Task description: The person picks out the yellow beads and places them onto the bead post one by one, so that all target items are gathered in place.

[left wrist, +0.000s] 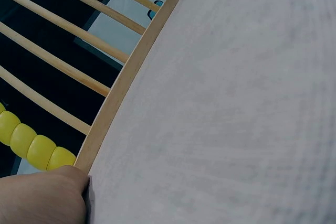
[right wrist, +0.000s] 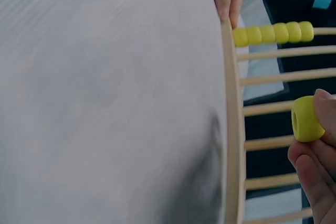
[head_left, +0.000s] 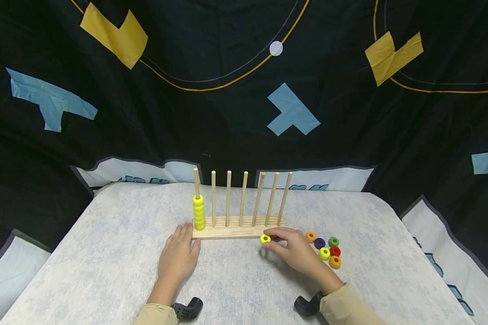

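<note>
A wooden peg stand (head_left: 227, 232) with several upright pegs stands at the back of the table. Yellow beads (head_left: 199, 212) are stacked on its leftmost peg; the other pegs carry none. My left hand (head_left: 178, 258) rests at the left end of the base, its fingers touching the corner there. In my right hand (head_left: 294, 253) a yellow bead (right wrist: 305, 120) is pinched between thumb and fingers, in front of the right part of the base. The bead's hole shows in the right wrist view, and it sits apart from the pegs.
Right of my right hand lie loose beads: two orange (head_left: 335, 262), one purple (head_left: 319, 243), one green (head_left: 333, 242), one red (head_left: 335, 251) and one yellow (head_left: 324, 253). A dark patterned cloth (head_left: 211, 126) hangs behind the table (head_left: 236, 284).
</note>
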Action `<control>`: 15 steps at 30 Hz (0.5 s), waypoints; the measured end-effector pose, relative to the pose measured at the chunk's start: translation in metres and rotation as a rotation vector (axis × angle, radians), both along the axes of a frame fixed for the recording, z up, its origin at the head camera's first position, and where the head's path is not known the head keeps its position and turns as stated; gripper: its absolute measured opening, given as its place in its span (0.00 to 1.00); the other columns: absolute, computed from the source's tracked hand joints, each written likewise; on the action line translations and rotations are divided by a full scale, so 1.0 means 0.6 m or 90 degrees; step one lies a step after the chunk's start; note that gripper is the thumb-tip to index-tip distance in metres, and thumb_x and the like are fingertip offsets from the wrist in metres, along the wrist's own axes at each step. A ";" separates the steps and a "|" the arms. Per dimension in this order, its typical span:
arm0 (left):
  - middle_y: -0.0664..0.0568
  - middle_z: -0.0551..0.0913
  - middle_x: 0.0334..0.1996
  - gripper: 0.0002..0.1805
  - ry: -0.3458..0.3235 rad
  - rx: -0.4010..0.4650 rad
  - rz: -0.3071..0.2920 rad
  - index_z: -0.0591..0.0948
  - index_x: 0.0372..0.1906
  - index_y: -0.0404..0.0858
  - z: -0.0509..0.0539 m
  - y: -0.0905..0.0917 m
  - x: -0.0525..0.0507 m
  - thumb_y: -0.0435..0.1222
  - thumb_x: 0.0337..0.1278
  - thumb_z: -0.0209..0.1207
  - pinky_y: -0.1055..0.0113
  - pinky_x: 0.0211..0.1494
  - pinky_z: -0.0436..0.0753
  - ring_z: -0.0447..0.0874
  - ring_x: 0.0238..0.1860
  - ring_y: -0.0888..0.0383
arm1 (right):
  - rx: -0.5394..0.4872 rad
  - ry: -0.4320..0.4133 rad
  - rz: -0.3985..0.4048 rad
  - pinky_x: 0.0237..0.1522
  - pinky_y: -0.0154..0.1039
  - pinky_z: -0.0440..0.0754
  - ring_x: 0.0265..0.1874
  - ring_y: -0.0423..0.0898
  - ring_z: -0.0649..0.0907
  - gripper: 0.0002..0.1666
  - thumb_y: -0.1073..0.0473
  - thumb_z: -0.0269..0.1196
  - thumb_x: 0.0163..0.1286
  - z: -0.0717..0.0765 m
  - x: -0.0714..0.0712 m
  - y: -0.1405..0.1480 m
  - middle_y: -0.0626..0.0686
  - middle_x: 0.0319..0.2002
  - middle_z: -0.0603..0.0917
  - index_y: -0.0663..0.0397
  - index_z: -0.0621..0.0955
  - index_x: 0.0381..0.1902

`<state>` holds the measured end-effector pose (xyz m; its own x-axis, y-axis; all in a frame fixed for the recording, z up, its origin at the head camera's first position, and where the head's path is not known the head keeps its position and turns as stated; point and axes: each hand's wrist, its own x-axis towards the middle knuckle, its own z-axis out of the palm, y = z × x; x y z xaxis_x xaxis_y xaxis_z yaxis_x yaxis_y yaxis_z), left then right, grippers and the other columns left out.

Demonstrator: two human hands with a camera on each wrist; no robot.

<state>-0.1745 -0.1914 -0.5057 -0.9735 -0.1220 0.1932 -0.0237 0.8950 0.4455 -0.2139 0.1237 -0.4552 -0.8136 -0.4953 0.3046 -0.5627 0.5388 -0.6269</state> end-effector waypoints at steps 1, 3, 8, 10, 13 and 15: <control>0.37 0.60 0.75 0.34 0.001 0.000 0.000 0.60 0.74 0.28 0.000 0.000 0.000 0.46 0.74 0.48 0.44 0.80 0.53 0.53 0.78 0.39 | -0.002 0.003 0.005 0.50 0.39 0.86 0.45 0.39 0.86 0.20 0.50 0.68 0.67 0.003 0.000 -0.005 0.43 0.51 0.87 0.49 0.85 0.54; 0.36 0.61 0.75 0.34 0.004 -0.001 0.001 0.60 0.74 0.28 0.000 0.000 0.001 0.46 0.74 0.48 0.44 0.80 0.53 0.53 0.78 0.39 | -0.008 0.010 0.015 0.51 0.39 0.86 0.46 0.39 0.86 0.19 0.50 0.68 0.67 0.008 -0.001 -0.014 0.43 0.51 0.87 0.47 0.85 0.54; 0.37 0.61 0.75 0.34 0.004 0.000 0.001 0.61 0.74 0.28 -0.001 0.000 0.000 0.46 0.74 0.48 0.44 0.80 0.53 0.54 0.78 0.39 | -0.030 0.025 0.041 0.50 0.37 0.86 0.45 0.38 0.86 0.18 0.50 0.67 0.68 0.021 -0.003 -0.036 0.44 0.51 0.88 0.44 0.85 0.54; 0.37 0.61 0.75 0.34 0.004 0.000 -0.001 0.61 0.74 0.28 -0.001 0.000 0.000 0.46 0.74 0.48 0.44 0.80 0.53 0.54 0.78 0.39 | -0.033 0.034 0.045 0.49 0.36 0.86 0.45 0.38 0.86 0.18 0.50 0.67 0.68 0.025 -0.005 -0.043 0.44 0.51 0.88 0.45 0.85 0.54; 0.37 0.61 0.75 0.34 0.005 0.000 -0.003 0.61 0.74 0.28 0.000 0.001 -0.001 0.46 0.74 0.48 0.44 0.80 0.53 0.54 0.78 0.39 | -0.034 0.046 0.048 0.48 0.36 0.86 0.45 0.39 0.86 0.17 0.51 0.67 0.68 0.032 -0.006 -0.054 0.45 0.50 0.88 0.46 0.85 0.53; 0.37 0.60 0.75 0.34 0.004 0.000 -0.003 0.60 0.74 0.28 0.001 0.001 -0.001 0.46 0.74 0.48 0.44 0.80 0.53 0.53 0.78 0.39 | -0.038 0.050 0.050 0.48 0.37 0.87 0.45 0.40 0.86 0.18 0.52 0.68 0.67 0.039 -0.007 -0.061 0.45 0.51 0.88 0.47 0.86 0.53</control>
<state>-0.1754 -0.1910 -0.5054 -0.9727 -0.1180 0.2000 -0.0170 0.8951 0.4456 -0.2181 0.0872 -0.4317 -0.7448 -0.5364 0.3969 -0.6511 0.4541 -0.6082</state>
